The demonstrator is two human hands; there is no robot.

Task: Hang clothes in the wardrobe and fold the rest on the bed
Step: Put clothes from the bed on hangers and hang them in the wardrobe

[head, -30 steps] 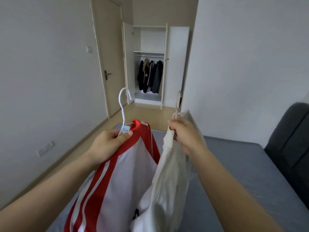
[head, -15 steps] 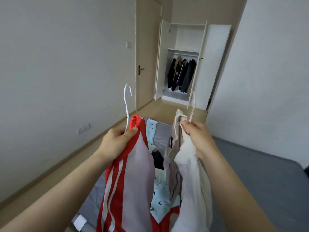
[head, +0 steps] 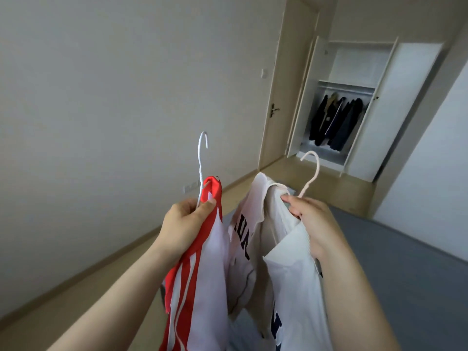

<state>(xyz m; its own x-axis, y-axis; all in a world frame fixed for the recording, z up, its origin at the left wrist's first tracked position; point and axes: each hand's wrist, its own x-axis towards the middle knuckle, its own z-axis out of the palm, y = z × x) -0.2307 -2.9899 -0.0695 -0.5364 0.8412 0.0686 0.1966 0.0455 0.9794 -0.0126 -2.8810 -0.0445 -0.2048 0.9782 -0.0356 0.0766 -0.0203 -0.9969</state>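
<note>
The left hand grips the neck of a thin white wire hanger carrying a red-and-white striped garment. The right hand pinches the neck of a cream hooked hanger bearing a white fabric shirt. The shirt's dark lettering is creased and unreadable. Both garments hang over the grey bed. Beyond, the open white wardrobe holds dark coats.

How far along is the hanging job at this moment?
Done: dark coats hang on the rail in the open wardrobe, and both shirts are on hangers. In hand: the left hand grips the white hanger with the red and white shirt; the right hand grips the pale hanger with the white shirt. Left: carry both across the room to the rail. No folded clothes show on the bed.
</note>
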